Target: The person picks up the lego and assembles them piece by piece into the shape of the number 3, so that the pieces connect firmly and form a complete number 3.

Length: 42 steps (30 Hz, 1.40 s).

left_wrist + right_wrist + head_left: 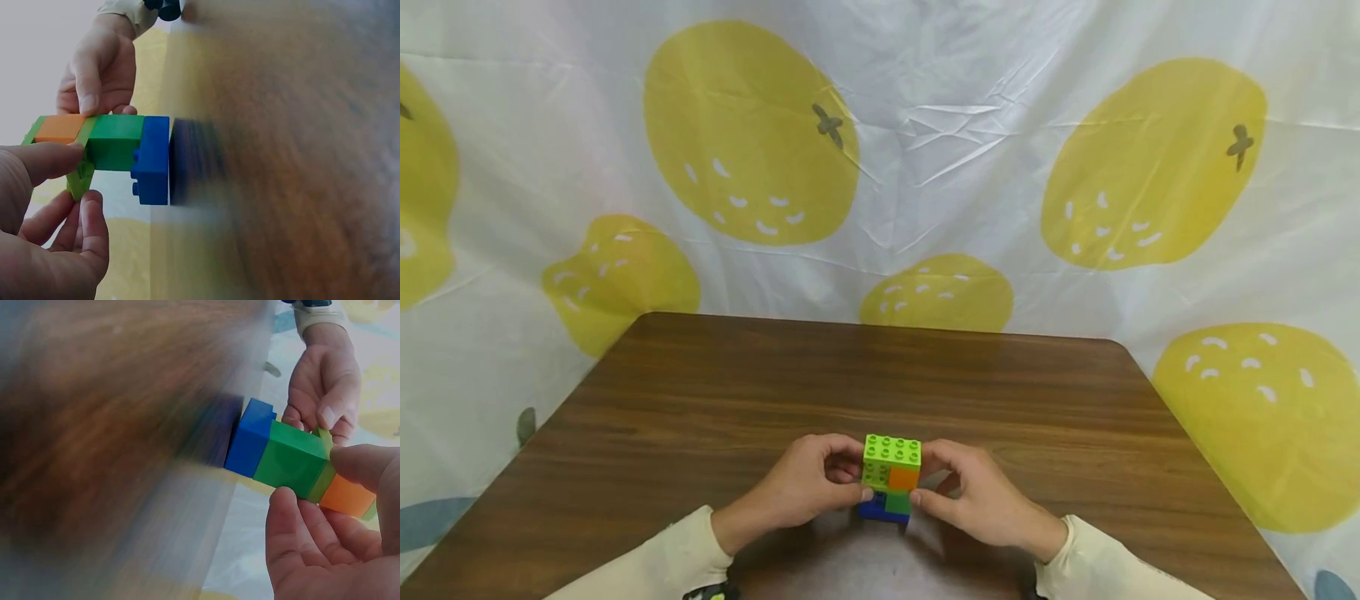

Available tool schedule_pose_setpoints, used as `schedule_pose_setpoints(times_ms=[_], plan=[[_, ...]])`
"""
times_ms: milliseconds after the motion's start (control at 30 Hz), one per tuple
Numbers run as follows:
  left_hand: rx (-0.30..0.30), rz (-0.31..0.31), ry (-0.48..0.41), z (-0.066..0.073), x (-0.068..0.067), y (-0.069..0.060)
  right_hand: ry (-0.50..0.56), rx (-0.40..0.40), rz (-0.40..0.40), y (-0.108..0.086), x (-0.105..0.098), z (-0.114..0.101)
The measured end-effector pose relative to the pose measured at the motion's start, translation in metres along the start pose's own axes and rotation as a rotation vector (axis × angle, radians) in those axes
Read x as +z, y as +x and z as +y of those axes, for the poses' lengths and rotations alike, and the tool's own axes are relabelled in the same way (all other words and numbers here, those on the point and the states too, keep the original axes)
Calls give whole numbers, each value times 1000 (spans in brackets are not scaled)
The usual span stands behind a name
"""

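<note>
A stack of toy building bricks stands upright between the two hands. At its bottom is a blue brick (154, 160), with a green brick (292, 459) on one half of it and bare studs on the other. Above come a lime layer, an orange brick (903, 478) and a studded lime brick (892, 450) on top. My left hand (808, 479) pinches the lower lime layer's overhanging end between thumb and fingers. From the other side my right hand (981, 497) grips the stack near the lime layer, thumb and fingertips on opposite faces.
The brown wooden table (760, 375) spreads around the stack, its surface reflecting the blue brick. Behind and beside it hangs a white curtain (940, 167) printed with yellow fruit. Cream sleeves (662, 546) cover both forearms.
</note>
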<state>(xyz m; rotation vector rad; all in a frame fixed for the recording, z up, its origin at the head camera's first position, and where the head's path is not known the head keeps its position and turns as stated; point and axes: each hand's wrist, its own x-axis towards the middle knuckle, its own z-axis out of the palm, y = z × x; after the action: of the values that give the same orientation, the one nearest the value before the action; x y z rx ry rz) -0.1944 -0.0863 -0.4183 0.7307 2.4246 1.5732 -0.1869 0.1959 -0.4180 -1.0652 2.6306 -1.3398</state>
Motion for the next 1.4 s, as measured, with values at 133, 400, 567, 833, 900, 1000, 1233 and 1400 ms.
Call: schedule_pose_setpoints(times_ms=[133,400,567,833,900,1000,1233,1400], plan=[[-16,15,-22,1,1,2,19,26,13,2,0,0],[-47,35,-41,-1,4,3,68,71,41,2,0,2],[-45,61,-36,0,5,4,122,87,75,3,0,3],[-38,100,-44,-1,7,4,145,158,91,8,-2,1],[-47,113,-51,0,7,5,148,174,97,9,-2,1],[-60,130,-62,0,6,5,158,182,111,10,-2,2],[-66,167,-35,1,6,7,201,200,133,12,0,3],[-80,191,-7,-1,8,12,215,219,140,14,-1,4]])
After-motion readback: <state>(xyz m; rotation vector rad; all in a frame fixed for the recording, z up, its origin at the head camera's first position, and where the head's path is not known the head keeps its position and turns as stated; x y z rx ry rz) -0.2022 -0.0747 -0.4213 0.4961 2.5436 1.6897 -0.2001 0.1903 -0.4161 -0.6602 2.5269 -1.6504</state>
